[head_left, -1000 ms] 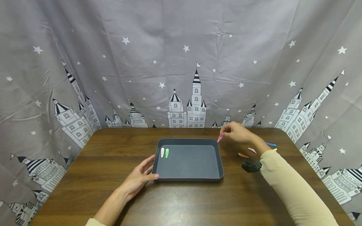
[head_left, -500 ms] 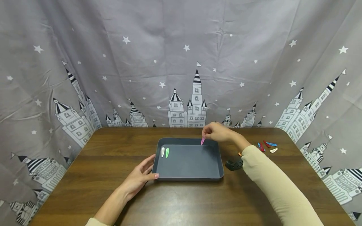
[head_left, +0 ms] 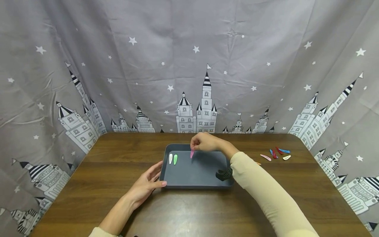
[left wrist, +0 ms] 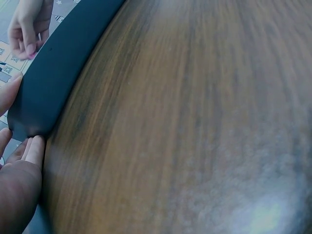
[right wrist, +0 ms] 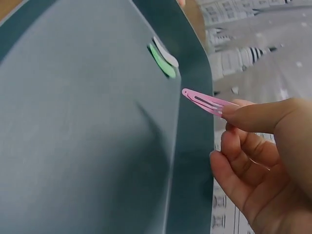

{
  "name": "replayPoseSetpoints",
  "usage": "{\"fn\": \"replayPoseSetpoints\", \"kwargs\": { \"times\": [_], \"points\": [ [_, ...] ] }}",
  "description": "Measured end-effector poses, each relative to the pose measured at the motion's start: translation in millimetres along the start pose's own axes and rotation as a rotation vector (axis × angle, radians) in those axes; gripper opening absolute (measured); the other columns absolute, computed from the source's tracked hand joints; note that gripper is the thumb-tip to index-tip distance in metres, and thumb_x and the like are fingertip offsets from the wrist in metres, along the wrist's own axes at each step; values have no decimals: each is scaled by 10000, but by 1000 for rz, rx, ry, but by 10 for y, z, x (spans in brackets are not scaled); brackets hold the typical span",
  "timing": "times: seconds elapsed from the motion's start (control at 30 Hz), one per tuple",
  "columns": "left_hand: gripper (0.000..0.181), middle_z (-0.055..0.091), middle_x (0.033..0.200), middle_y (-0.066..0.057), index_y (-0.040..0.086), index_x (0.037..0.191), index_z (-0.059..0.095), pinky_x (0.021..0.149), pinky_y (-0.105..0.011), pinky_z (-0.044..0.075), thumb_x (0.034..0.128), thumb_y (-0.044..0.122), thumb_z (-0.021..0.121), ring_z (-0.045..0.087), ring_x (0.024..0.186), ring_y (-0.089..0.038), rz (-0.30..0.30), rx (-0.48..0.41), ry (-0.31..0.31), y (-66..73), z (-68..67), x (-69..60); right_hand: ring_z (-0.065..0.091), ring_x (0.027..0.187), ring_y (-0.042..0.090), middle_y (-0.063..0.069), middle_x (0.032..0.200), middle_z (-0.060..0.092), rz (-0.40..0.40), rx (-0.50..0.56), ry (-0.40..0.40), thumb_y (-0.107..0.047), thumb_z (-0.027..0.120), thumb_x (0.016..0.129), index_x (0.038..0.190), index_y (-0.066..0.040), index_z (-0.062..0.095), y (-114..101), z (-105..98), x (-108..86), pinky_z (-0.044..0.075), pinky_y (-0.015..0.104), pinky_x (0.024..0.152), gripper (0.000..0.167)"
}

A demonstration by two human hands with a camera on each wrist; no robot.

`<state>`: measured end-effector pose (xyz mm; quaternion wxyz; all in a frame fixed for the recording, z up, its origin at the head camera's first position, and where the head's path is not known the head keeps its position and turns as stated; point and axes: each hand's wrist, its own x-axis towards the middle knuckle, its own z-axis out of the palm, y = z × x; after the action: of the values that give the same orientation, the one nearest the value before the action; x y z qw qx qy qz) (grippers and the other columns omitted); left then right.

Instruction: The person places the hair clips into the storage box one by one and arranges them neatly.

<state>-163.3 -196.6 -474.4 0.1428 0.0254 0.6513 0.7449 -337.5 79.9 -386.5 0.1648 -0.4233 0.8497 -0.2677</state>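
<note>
My right hand pinches a pink hair clip over the back part of the dark grey tray. In the right wrist view the pink clip points out from between thumb and forefinger, above the tray's surface. A white clip and a green clip lie side by side at the tray's left. My left hand grips the tray's left edge, thumb on the front corner; the left wrist view shows its fingers against the tray wall.
Right of the tray on the wooden table lie a light pink clip, several red and blue clips, a cream clip and an orange one partly behind the right sleeve. A grey castle-print curtain hangs behind.
My right hand has carried the pink clip leftward from beyond the tray's back right corner to over the tray, nearer the green clip. The left hand has stayed on the tray.
</note>
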Motion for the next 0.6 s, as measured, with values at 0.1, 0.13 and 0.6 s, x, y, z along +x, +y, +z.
{"fn": "replayPoseSetpoints", "kwargs": {
  "times": [0.1,0.13,0.6],
  "points": [
    [865,226,1684,-129,82,1629,261,1099,-324,367,913,-76,720,208,1534,-331,1,2,2,4,-2,5,534,678,77,-47,757,643,-11,-9,-6,-51,687,960,881,-104,731,-48,74,125,440,250,640,105],
    [864,226,1683,-130,81,1629,260,1087,-309,379,914,-80,717,207,1534,-332,1,0,3,5,-3,7,530,672,75,-57,746,633,-13,-8,-10,-52,690,961,879,-106,731,-58,99,165,434,244,634,106],
    [853,222,1682,-133,85,1631,256,1036,-262,418,925,-80,705,202,1535,-330,-11,-12,-11,1,3,10,523,691,95,-68,730,588,51,-57,-100,-70,695,974,861,-106,723,-138,366,452,415,250,640,122]
  ]
}}
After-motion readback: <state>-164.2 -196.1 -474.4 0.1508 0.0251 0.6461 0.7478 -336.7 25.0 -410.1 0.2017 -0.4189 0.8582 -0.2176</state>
